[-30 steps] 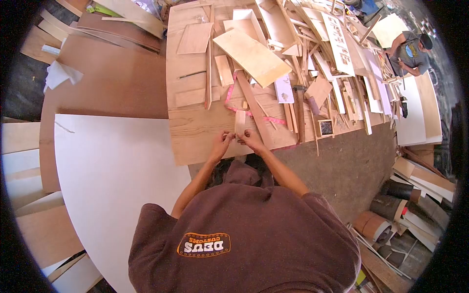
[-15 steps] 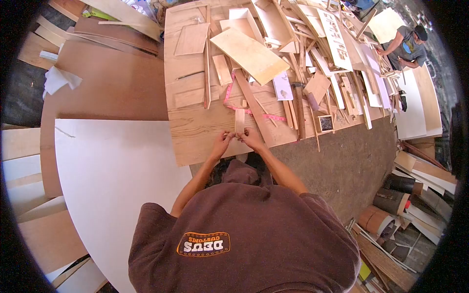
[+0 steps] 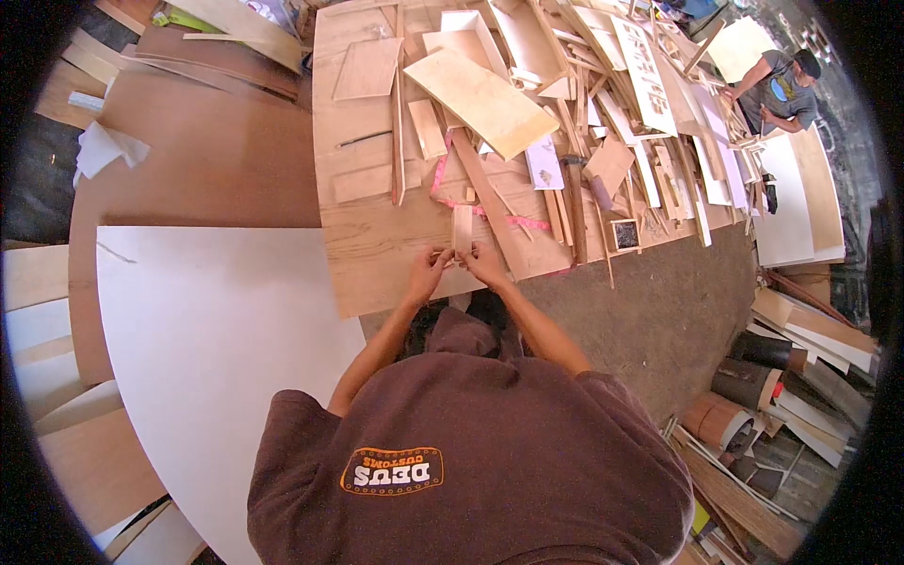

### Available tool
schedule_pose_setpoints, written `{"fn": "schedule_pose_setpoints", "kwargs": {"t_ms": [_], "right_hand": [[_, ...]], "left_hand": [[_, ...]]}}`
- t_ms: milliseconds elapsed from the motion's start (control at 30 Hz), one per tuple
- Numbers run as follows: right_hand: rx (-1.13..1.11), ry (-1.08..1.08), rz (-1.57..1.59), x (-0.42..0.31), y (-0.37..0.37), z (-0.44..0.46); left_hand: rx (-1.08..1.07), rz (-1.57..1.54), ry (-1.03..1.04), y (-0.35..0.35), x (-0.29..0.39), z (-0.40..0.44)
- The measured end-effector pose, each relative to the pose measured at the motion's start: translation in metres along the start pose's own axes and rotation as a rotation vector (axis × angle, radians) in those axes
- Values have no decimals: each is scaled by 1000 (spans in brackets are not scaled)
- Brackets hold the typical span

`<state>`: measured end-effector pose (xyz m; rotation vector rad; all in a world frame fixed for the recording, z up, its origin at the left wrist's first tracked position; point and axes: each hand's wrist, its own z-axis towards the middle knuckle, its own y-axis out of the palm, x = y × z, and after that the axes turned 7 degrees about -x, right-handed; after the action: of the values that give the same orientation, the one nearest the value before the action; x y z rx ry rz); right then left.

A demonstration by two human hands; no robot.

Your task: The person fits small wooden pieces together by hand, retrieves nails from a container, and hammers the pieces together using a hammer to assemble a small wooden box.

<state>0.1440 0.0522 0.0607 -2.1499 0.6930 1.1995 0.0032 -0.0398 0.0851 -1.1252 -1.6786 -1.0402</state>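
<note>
The left hand (image 3: 428, 272) and right hand (image 3: 484, 265) pinched the near end of a pale, narrow wooden block (image 3: 461, 224) near the grained wooden table's (image 3: 377, 231) edge, beside a bent, ribbon-thin pink tape (image 3: 439, 175).
</note>
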Motion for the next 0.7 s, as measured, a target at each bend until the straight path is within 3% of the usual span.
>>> {"fn": "schedule_pose_setpoints", "kwargs": {"t_ms": [167, 267, 333, 700], "right_hand": [[12, 24, -115, 25, 3, 18], [61, -83, -145, -1, 1, 2], [-16, -81, 92, -13, -1, -5], [-26, 9, 51, -1, -2, 4]], "left_hand": [[-38, -29, 8, -5, -9, 5], [-65, 0, 6, -6, -7, 5], [-68, 3, 17, -4, 1, 2], [-20, 40, -33, -2, 8, -2]]}}
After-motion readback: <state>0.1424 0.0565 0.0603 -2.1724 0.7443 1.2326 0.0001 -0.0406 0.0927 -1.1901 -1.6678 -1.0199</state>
